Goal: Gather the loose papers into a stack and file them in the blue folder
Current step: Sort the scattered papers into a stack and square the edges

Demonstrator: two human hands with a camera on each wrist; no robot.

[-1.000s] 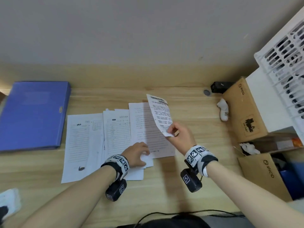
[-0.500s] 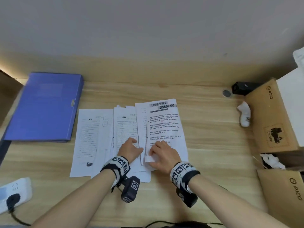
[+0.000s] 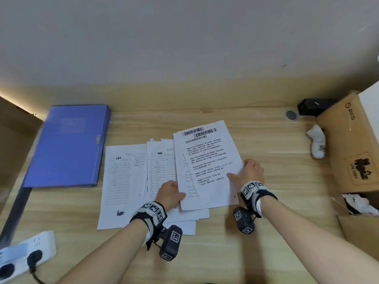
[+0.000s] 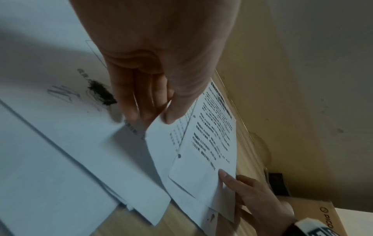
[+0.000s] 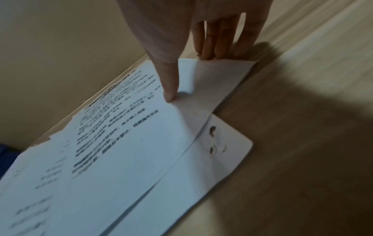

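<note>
With our left hand (image 3: 171,192) and right hand (image 3: 249,171) we pinch the printed sheets (image 3: 207,167) by opposite edges to square them mid-desk, while the blue folder (image 3: 69,144) waits shut at the far left corner.

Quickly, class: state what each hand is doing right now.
Left hand: pinches the left edge of the top sheets.
Right hand: pinches their right edge.

Black-and-white marker-patterned wristbands (image 3: 152,211)
</note>
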